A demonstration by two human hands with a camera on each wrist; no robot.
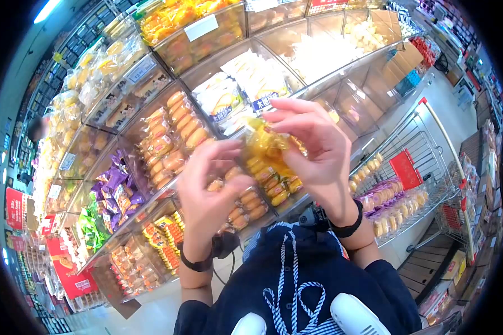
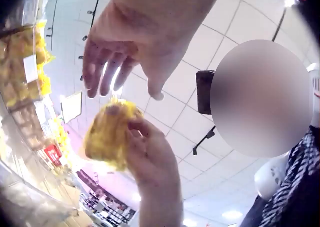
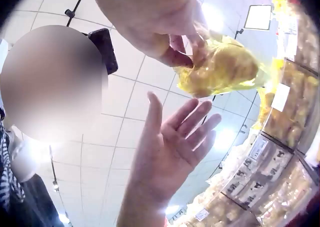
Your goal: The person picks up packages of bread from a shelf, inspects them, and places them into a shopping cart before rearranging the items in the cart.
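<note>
My right hand (image 1: 318, 145) pinches a yellow plastic-wrapped package (image 1: 265, 138) between thumb and fingers, raised above the display bins. In the right wrist view the clear yellow wrapper (image 3: 222, 67) shows something brownish inside, perhaps a pastry. My left hand (image 1: 209, 181) is held up beside the package with nothing in it, fingers spread and palm turned toward it. A gap shows between the left fingertips and the wrapper in the right wrist view. Below the package sits a bin of similar yellow packs (image 1: 274, 187).
Tiered clear bins hold wrapped rolls (image 1: 193, 134), white bags (image 1: 257, 84) and purple packets (image 1: 117, 190). To the right stands a metal shopping cart (image 1: 430, 145) with a red sign; packs of round pastries (image 1: 394, 201) show through its wires. A red price sign (image 1: 70, 268) hangs at the left.
</note>
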